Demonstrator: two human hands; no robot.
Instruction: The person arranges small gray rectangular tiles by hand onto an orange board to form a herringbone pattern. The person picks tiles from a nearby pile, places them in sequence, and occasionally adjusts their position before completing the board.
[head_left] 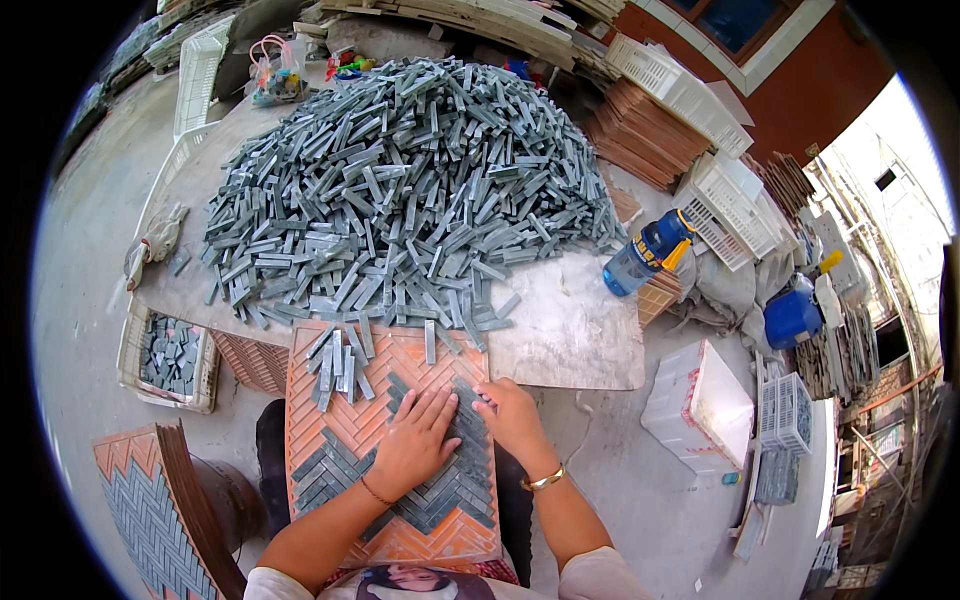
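Note:
An orange herringbone-grooved tray (390,545) lies in front of me, partly filled with grey stone strips (330,470) set in a zigzag. My left hand (420,440) rests flat across the set strips, palm down with its fingers stretched out. Beside it, at the tray's right edge, my right hand (508,418) has curled fingers, with thumb and forefinger close together by the end of a strip. Whatever those fingertips hold is too small to make out. Several loose strips (340,368) lie on the tray's upper left. Behind the tray rises a large heap of grey strips (410,180).
A blue bottle (645,255) stands right of the heap. At left are a white crate (205,375) of grey pieces and a stack of trays (165,520) topped by a filled one. White crates (735,210) and a white foam box (690,400) stand at right.

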